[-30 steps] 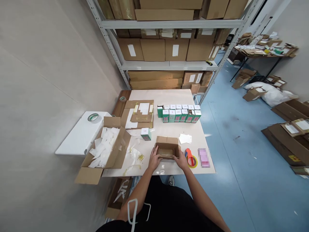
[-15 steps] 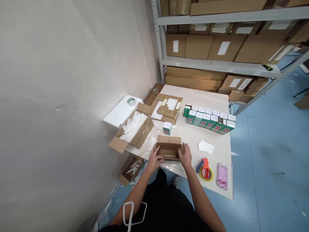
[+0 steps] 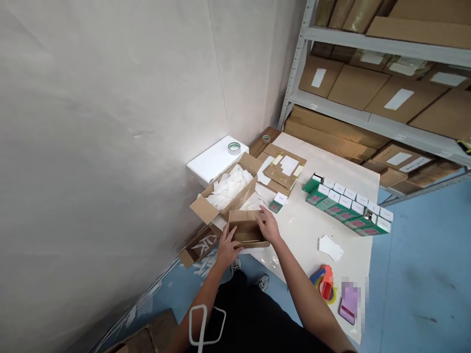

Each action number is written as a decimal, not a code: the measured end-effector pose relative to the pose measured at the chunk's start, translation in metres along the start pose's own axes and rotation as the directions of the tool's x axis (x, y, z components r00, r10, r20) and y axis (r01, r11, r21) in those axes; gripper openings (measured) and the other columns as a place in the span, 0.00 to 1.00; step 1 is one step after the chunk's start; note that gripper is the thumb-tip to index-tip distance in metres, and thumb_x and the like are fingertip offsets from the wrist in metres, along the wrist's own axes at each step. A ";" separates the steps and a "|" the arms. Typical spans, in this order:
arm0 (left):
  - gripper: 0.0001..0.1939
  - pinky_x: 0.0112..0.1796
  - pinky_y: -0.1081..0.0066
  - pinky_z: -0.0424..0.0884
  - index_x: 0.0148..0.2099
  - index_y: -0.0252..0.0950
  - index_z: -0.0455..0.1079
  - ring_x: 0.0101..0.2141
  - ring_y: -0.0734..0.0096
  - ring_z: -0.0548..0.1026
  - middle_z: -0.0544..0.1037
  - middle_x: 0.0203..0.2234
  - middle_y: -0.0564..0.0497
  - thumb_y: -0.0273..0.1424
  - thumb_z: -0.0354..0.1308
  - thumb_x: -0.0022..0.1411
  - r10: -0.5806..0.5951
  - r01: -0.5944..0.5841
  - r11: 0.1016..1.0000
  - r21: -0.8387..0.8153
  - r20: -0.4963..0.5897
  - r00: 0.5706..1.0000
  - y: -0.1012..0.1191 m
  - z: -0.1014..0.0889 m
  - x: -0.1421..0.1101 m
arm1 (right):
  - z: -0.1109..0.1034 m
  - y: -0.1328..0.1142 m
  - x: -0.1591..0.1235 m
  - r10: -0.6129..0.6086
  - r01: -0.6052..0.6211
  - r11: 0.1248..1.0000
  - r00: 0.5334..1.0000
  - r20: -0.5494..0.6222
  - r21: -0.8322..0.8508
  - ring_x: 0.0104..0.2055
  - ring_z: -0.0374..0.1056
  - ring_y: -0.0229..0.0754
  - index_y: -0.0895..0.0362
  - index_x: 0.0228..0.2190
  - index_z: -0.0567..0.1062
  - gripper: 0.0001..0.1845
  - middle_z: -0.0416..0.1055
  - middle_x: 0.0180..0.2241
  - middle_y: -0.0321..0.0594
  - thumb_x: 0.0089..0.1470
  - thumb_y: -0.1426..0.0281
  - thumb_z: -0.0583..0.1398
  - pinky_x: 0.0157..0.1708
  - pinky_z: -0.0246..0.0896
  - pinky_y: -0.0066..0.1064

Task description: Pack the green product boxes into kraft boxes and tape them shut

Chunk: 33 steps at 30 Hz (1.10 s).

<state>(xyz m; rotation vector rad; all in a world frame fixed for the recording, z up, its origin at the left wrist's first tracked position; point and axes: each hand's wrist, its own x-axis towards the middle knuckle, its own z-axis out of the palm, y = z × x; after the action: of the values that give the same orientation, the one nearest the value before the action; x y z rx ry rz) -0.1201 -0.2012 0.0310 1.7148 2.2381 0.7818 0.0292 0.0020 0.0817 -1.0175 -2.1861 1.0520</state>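
Note:
Between my two hands is an open brown cardboard box (image 3: 246,232), its far flap up and its inside bare. My left hand (image 3: 227,248) grips the box's left end, thumb along the near side. On the right end my right hand (image 3: 268,226) is closed, with fingers over the far corner. The box is at the near left edge of the white table (image 3: 294,230). Just behind it stands a small green-and-white box (image 3: 277,202). Left of that, a larger open carton (image 3: 241,195) holds crumpled white paper (image 3: 231,186).
Green-and-white boxes (image 3: 346,206) stand in rows at the right. Nearer lie white cards (image 3: 330,247), a tape dispenser (image 3: 325,284) and a purple phone (image 3: 348,309). Flattened cardboard (image 3: 283,169) lies at the back. A lower carton (image 3: 189,255) stands by the wall. Shelving (image 3: 382,115) rises behind.
My view has turned left, so the table and shelf appear further right. Both hands have carried the cardboard box left, closer to the paper-filled carton, and the box has tilted somewhat.

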 end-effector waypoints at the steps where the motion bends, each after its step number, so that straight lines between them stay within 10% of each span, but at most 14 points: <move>1: 0.03 0.65 0.33 0.60 0.34 0.39 0.82 0.74 0.36 0.46 0.64 0.70 0.46 0.32 0.69 0.60 -0.001 0.001 1.000 -0.008 -0.014 1.000 -0.004 -0.002 -0.001 | 0.009 -0.011 0.016 -0.003 0.002 1.000 0.998 0.062 0.013 0.56 0.73 0.50 0.50 0.67 0.64 0.30 0.77 0.54 0.46 0.67 0.59 0.55 0.57 0.69 0.46; 8: 0.03 0.65 0.35 0.60 0.36 0.39 0.83 0.74 0.38 0.45 0.61 0.72 0.47 0.30 0.67 0.61 -0.004 0.006 0.998 -0.061 0.030 1.000 -0.024 -0.013 -0.008 | 0.081 -0.067 0.123 -0.087 0.213 0.921 0.929 0.360 -0.326 0.62 0.66 0.52 0.57 0.71 0.59 0.34 0.73 0.58 0.53 0.68 0.63 0.56 0.62 0.60 0.40; 18: 0.03 0.67 0.41 0.56 0.35 0.41 0.83 0.75 0.44 0.41 0.56 0.74 0.52 0.31 0.67 0.61 0.073 -0.061 0.992 -0.113 0.112 0.991 -0.046 -0.013 -0.009 | 0.149 -0.073 0.190 0.430 0.249 0.598 0.702 0.568 -0.762 0.59 0.72 0.57 0.50 0.75 0.47 0.42 0.76 0.56 0.53 0.64 0.71 0.54 0.66 0.46 0.56; 24: 0.02 0.67 0.41 0.55 0.35 0.41 0.83 0.75 0.45 0.41 0.56 0.74 0.53 0.31 0.68 0.61 0.086 -0.064 0.984 -0.166 0.129 0.988 -0.053 -0.020 -0.002 | 0.158 -0.070 0.189 0.367 0.262 0.606 0.746 0.556 -0.751 0.63 0.67 0.60 0.52 0.62 0.72 0.28 0.71 0.61 0.57 0.61 0.72 0.57 0.59 0.60 0.53; 33: 0.03 0.67 0.38 0.57 0.36 0.42 0.84 0.74 0.42 0.43 0.60 0.73 0.52 0.30 0.68 0.60 0.092 -0.076 0.985 -0.157 0.097 0.991 -0.048 -0.015 -0.005 | 0.140 -0.064 0.178 0.173 0.281 0.723 0.810 0.560 -0.631 0.60 0.69 0.55 0.58 0.59 0.75 0.28 0.74 0.57 0.54 0.58 0.79 0.55 0.59 0.63 0.45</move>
<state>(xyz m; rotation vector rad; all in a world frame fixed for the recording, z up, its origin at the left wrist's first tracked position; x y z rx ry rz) -0.1657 -0.2186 0.0170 1.7446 1.9943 0.8391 -0.1994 0.0563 0.0739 -0.9701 -3.2670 0.5152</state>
